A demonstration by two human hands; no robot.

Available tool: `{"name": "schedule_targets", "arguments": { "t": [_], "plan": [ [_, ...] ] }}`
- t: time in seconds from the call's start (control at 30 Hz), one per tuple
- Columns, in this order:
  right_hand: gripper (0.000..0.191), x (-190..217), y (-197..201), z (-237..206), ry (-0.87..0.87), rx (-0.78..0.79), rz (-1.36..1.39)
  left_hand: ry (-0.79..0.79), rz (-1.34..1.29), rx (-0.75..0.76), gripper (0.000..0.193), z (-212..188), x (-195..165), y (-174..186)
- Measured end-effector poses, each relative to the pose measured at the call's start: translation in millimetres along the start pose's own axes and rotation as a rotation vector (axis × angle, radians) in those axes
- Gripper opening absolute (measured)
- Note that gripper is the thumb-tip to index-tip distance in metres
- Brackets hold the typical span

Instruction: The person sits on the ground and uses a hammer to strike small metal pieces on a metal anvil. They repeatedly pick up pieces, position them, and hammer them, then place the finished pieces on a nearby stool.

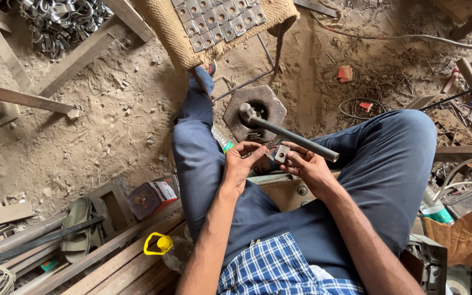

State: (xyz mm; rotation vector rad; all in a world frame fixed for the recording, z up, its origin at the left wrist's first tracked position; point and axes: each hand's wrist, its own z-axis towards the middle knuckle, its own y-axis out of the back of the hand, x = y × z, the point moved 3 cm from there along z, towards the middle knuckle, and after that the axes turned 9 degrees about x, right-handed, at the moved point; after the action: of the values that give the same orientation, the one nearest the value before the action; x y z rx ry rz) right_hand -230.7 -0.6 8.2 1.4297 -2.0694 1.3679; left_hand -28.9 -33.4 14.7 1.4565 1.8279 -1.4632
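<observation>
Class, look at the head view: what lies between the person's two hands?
A small square metal plate with a hole, pinched between the left hand and the right hand.

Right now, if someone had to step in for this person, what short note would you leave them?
Left hand and right hand meet over the lap, pinching a small square metal plate between the fingers.
The hammer lies across the octagonal iron block just ahead.
A batch of similar plates sits on the sackcloth beyond the feet.
I can't tell whether this plate has been worked.
</observation>
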Motion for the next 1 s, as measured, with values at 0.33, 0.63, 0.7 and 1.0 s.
{"name": "schedule_targets", "arguments": {
  "t": [0.33,0.63,0.7,1.0],
  "plan": [
    [0.03,-6,11,1,-0.02,-0.034,-0.105,-0.029,0.051,0.013,0.014,-1,-6,-4],
    [0.026,7,0,-2,0.144,-0.004,-0.034,0.064,-0.001,0.004,0.014,0,-5,-3],
    [0.035,9,-6,-4,0.141,0.02,-0.199,0.055,0.043,0.014,0.015,1,-5,-3],
    [0.036,2,-5,-3,0.12,0.088,-0.153,0.077,0.036,-0.041,0.027,1,-4,2]
  ]
}}
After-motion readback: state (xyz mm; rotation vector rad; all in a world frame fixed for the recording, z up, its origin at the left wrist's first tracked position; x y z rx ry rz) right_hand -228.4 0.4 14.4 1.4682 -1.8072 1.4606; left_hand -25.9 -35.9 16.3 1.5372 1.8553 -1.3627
